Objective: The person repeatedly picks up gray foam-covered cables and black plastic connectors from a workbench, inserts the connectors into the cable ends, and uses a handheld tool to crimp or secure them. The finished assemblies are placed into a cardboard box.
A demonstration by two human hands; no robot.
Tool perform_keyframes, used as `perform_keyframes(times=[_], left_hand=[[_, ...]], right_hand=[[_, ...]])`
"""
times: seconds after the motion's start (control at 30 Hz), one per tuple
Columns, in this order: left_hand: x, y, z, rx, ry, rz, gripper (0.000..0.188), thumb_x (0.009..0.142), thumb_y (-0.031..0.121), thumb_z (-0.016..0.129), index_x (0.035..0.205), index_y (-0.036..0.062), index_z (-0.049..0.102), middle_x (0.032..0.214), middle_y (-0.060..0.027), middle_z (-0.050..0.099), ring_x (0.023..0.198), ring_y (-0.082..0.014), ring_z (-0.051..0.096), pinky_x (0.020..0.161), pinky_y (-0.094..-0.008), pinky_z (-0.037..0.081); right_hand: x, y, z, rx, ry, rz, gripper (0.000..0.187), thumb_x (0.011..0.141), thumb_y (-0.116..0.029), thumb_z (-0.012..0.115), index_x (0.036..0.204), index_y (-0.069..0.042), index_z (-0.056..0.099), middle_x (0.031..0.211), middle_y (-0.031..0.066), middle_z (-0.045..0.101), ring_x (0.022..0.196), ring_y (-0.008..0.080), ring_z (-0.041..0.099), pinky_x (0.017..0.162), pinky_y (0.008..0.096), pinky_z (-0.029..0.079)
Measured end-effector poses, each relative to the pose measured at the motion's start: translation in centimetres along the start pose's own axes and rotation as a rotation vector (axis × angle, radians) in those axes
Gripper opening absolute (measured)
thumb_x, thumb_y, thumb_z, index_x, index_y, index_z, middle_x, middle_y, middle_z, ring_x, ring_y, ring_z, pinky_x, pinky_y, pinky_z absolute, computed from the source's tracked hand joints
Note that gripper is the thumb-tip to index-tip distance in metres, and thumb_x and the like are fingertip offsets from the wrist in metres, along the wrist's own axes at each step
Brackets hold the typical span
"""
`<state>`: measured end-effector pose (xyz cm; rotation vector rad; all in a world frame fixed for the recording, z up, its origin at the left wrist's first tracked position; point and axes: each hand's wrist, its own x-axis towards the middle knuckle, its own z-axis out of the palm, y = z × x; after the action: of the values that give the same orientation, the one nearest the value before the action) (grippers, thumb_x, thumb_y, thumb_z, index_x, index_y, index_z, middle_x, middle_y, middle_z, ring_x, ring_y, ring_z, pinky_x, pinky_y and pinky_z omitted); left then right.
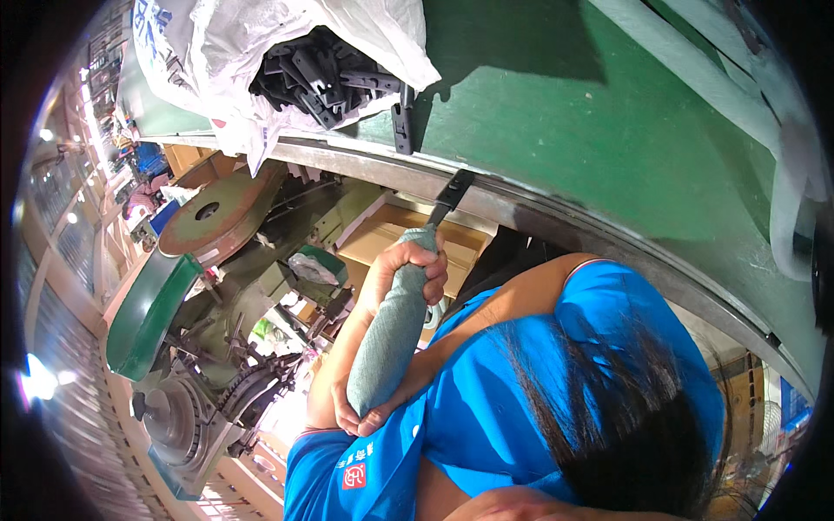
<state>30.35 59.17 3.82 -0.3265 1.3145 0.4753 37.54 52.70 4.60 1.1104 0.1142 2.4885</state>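
Both my hands are closed on a tool with a thick handle wrapped in grey-green cloth [382,347]. My left hand [407,271] grips the handle's upper end, near a narrow dark shaft. Lower down, my right hand [369,419] reaches across my body and holds the handle's bottom end. At the shaft's far end a small black piece [454,188] meets the metal edge of the green table [539,122]; I cannot tell whether it is separate from the tool. Many similar-looking black parts [317,74] fill an open white plastic bag [208,61] on the tabletop.
One black part [402,128] lies outside the bag's mouth. Below the table stand an opened cardboard box [417,230] and machinery with a round brownish wheel [208,211] and a green trough [152,317]. Pale sheeting or tubing [721,95] lies at the far right.
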Motion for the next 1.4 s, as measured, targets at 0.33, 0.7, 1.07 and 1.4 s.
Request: perform_keyframes(times=[0.33, 0.7, 1.07, 1.4], left_hand=[[0.6, -0.1, -0.1, 0.085, 0.059, 0.016, 0.024, 0.074, 0.013, 0.054, 0.095, 0.0025, 0.048, 0.062, -0.0053, 0.044, 0.044, -0.0159, 0.045, 0.041, -0.0295, 0.037], [2.2, -1.5, -2.6, 0.023, -0.128, 0.043, 0.022, 0.076, 0.015, 0.055, 0.096, 0.0063, 0.050, 0.067, -0.0044, 0.046, 0.051, -0.0158, 0.044, 0.048, -0.0299, 0.037], [-9.3, -2.5, -4.1, 0.664, -0.421, 0.648, 0.047, 0.077, 0.015, 0.075, 0.113, 0.0035, 0.047, 0.085, -0.0090, 0.058, 0.071, -0.0136, 0.059, 0.064, -0.0281, 0.048], [-13.4, -6.9, -12.9, 0.434, -0.721, 0.785, 0.037, 0.080, 0.020, 0.073, 0.108, 0.0029, 0.056, 0.086, -0.0053, 0.056, 0.069, -0.0119, 0.057, 0.061, -0.0252, 0.044]], right_hand=[[-1.0, 0.4, -0.4, 0.116, 0.042, -0.009, 0.023, 0.083, -0.012, 0.069, 0.099, -0.004, 0.054, 0.094, 0.0072, 0.059, 0.099, 0.0183, 0.055, 0.087, 0.0340, 0.044], [-3.0, 3.1, -1.8, 0.071, 0.212, 0.066, 0.025, 0.083, -0.013, 0.070, 0.100, -0.004, 0.054, 0.094, 0.0074, 0.059, 0.099, 0.0181, 0.055, 0.086, 0.0344, 0.044], [-4.5, 4.4, -4.4, -0.761, 0.152, 0.393, 0.022, 0.083, -0.013, 0.068, 0.098, -0.004, 0.056, 0.099, 0.0087, 0.060, 0.098, 0.0169, 0.057, 0.085, 0.0320, 0.045], [-0.8, 3.2, -4.5, -0.991, 0.145, 0.995, 0.034, 0.082, -0.016, 0.069, 0.111, -0.002, 0.056, 0.107, 0.0083, 0.061, 0.102, 0.0167, 0.057, 0.088, 0.0285, 0.045]])
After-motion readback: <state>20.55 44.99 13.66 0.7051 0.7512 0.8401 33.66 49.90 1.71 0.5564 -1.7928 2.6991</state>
